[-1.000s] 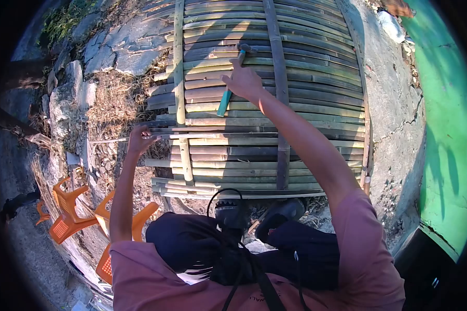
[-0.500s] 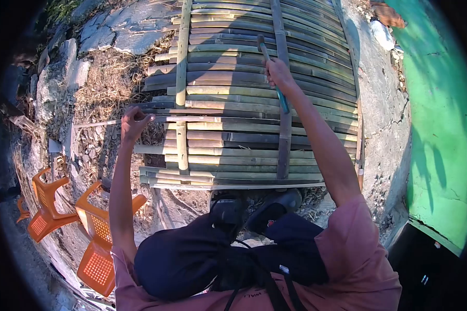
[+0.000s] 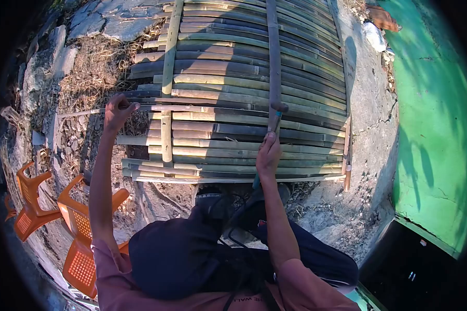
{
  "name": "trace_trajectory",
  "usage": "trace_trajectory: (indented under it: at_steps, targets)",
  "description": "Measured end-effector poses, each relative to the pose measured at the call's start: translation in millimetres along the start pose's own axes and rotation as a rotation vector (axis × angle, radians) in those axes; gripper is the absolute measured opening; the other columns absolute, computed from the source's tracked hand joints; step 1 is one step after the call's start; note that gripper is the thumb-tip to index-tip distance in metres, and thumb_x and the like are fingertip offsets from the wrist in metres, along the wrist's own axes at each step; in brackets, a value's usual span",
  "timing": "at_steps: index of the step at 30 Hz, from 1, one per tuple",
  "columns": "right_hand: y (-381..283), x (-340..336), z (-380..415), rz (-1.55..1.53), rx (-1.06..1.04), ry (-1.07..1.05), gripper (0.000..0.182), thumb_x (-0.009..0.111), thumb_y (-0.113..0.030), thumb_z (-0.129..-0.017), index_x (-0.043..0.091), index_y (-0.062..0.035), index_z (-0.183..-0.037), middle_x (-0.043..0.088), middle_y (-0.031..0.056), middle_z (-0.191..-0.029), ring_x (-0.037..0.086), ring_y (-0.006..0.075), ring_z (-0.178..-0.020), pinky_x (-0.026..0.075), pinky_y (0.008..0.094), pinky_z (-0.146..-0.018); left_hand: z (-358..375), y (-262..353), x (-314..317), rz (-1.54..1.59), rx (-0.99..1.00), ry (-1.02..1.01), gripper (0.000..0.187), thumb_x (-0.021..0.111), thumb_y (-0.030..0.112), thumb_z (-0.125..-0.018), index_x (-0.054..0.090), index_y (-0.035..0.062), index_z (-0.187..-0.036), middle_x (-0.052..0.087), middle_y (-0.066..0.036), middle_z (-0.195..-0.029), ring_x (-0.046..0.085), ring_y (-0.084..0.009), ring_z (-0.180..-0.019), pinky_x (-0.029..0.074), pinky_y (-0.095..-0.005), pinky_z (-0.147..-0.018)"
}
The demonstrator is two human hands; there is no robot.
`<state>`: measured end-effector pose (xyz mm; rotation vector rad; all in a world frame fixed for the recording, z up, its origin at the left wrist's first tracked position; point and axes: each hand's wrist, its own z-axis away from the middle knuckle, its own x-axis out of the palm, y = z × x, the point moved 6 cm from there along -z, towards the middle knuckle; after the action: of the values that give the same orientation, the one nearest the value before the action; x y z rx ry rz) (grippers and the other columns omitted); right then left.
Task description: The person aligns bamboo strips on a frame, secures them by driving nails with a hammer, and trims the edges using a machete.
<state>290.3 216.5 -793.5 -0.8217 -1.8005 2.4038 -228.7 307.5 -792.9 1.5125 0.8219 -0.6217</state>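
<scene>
My right hand (image 3: 268, 154) is closed round the handle of a hammer (image 3: 275, 122). The hammer head is over a dark bamboo crosspiece, close to one of the slats; whether it touches cannot be made out. The teal end of the handle sticks out below my fist. To the left, my left hand (image 3: 118, 111) pinches a thin bamboo strip (image 3: 187, 109), which runs across the bamboo slat panel (image 3: 228, 81) and out past its left edge. A pale bamboo pole (image 3: 167, 129) also lies across the slats.
Two orange plastic chairs (image 3: 81, 259) lie on the left, with part of another beyond. Broken concrete (image 3: 117, 23) and dry grass (image 3: 91, 78) border the panel's left side. A green floor (image 3: 430, 129) is on the right, and my shoes are at the panel's near edge.
My right hand has swung the hammer down and nearer to me, so its head is now lower on the panel. The left hand keeps its hold on the strip. The view has shifted slightly.
</scene>
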Motion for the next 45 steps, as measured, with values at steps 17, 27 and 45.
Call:
trace_trajectory:
  at_steps: [17,27,45]
  targets:
    - [0.1,7.2,2.4,0.340,0.050,-0.072,0.043,0.041,-0.033,-0.108,0.060,0.0036,-0.094,0.061,0.0280,-0.072,0.060,0.0499,-0.069,0.043,0.0517,-0.061,3.7,10.3,7.0,-0.039,0.071,0.111,0.038,0.086,0.022,-0.078,0.055,0.0005,-0.072,0.047,-0.005,-0.067,0.049,-0.0206,-0.061,0.040,-0.0377,-0.057]
    - [4.9,-9.0,15.1,0.122,0.120,-0.011,0.045,0.040,-0.036,-0.108,0.059,0.0006,-0.091,0.048,0.0122,-0.057,0.053,0.0248,-0.050,0.040,0.0428,-0.051,12.6,13.6,-6.2,0.058,0.153,-0.026,0.020,0.081,0.014,-0.081,0.069,0.0032,-0.093,0.064,-0.009,-0.087,0.065,-0.0250,-0.083,0.051,-0.0365,-0.072]
    - [-17.8,6.2,15.4,0.458,-0.025,-0.068,0.039,0.041,-0.031,-0.108,0.059,0.0026,-0.096,0.061,0.0293,-0.073,0.062,0.0512,-0.073,0.043,0.0555,-0.061,17.1,3.4,3.7,0.054,0.135,0.019,0.023,0.082,0.014,-0.079,0.069,0.0015,-0.093,0.067,-0.010,-0.090,0.069,-0.0279,-0.082,0.054,-0.0374,-0.076]
